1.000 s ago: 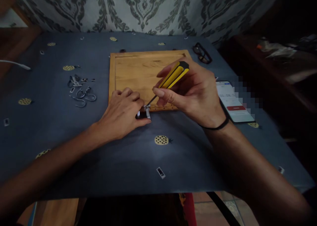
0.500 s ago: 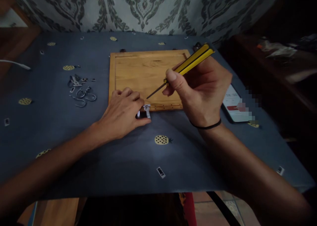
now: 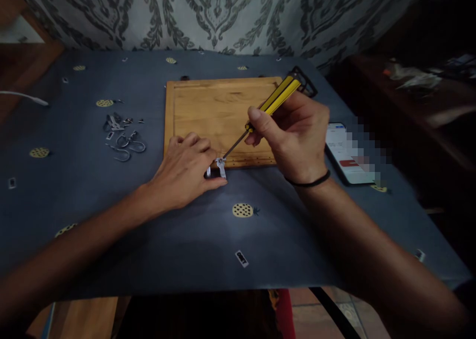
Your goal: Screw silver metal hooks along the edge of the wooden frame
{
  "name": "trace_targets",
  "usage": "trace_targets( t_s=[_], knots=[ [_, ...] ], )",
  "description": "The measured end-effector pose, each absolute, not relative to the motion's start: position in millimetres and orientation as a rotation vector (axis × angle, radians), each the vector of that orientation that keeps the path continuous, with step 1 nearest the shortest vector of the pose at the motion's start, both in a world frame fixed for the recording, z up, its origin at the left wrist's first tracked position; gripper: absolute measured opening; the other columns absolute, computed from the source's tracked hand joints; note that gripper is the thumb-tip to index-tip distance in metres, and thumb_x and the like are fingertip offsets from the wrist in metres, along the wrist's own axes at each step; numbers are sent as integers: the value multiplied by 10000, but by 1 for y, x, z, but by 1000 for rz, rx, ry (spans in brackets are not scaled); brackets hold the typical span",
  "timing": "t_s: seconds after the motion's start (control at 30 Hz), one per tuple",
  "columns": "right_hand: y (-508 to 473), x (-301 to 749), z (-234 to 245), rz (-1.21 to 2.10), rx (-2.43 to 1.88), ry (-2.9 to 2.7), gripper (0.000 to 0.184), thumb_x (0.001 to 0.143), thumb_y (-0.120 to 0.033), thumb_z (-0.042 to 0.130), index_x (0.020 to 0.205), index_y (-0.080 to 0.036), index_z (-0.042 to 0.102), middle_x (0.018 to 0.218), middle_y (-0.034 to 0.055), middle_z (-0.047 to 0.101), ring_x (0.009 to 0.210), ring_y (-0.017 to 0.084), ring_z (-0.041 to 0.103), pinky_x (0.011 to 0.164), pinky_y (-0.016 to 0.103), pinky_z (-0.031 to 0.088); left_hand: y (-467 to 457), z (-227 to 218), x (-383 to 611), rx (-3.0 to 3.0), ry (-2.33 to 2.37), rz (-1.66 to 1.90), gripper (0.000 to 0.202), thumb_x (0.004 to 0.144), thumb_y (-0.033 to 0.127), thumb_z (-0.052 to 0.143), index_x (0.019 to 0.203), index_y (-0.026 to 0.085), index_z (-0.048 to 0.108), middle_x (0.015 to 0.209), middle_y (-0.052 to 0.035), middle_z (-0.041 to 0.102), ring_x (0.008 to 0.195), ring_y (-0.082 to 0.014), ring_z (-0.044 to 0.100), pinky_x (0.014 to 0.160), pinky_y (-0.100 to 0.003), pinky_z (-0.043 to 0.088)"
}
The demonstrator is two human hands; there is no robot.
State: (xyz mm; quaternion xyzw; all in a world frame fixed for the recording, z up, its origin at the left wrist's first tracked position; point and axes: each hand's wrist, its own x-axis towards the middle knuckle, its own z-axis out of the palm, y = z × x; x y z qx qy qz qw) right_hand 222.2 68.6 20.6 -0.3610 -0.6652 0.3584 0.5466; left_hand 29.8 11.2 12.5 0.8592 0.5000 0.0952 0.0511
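Note:
My left hand (image 3: pixel 184 168) rests on the near edge of a wooden board (image 3: pixel 219 108), its thumb and fingers closed around a small shiny metal bracket (image 3: pixel 221 168) at that edge. In my right hand (image 3: pixel 303 141) is a screwdriver (image 3: pixel 279 97) with a yellow and black handle, gripped between thumb and fingers. Its thin shaft slants down to the left, and the tip meets the top of the bracket. Whether a screw sits under the tip is too small to tell. Small dark holes run along the board's near edge, right of the bracket.
Left of the board lie several metal hooks (image 3: pixel 129 143), with small metal pieces (image 3: pixel 115 122) beside them. A phone (image 3: pixel 351 155) with a lit screen lies to the right. Behind my right hand is a black wire-like object (image 3: pixel 309 84). A white cable end (image 3: pixel 39 101) lies far left.
My right hand has moved down and left, bringing the screwdriver tip from above the board onto the bracket. My left hand keeps its hold on the bracket.

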Motion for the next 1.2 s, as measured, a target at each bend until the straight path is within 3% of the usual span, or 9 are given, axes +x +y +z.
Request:
trace_targets(
  t_s=[0.47,0.73,0.93,1.2],
  knots=[
    [61,219,20,787,-845,-1664,424,747,-586,826,715,-245,576,631,-44,612,493,100,614,458,235,508,11,12,30,2612,1517,311,349,886,498,728,1015,174,733,1040,-84,705,1088,-324,577,902,-476,417],
    [41,221,31,629,-828,-1944,352,810,-556,782,721,-258,617,691,-10,651,623,159,616,599,332,549,10,12,30,2637,1536,267,335,899,482,713,1059,188,726,1140,-94,702,1107,-326,569,916,-480,422],
    [46,226,32,741,-759,-1995,307,890,-533,704,933,-230,731,881,22,749,700,148,686,630,290,582,10,12,30,2622,1531,280,328,896,472,714,1050,183,729,1131,-98,701,1096,-327,567,896,-471,420],
    [52,220,25,850,-831,-1801,429,673,-594,871,756,-236,650,717,-21,644,550,111,595,499,260,544,11,13,32,2606,1546,227,371,899,490,716,1075,164,729,1193,-116,693,1127,-338,564,917,-484,416]
  ],
)
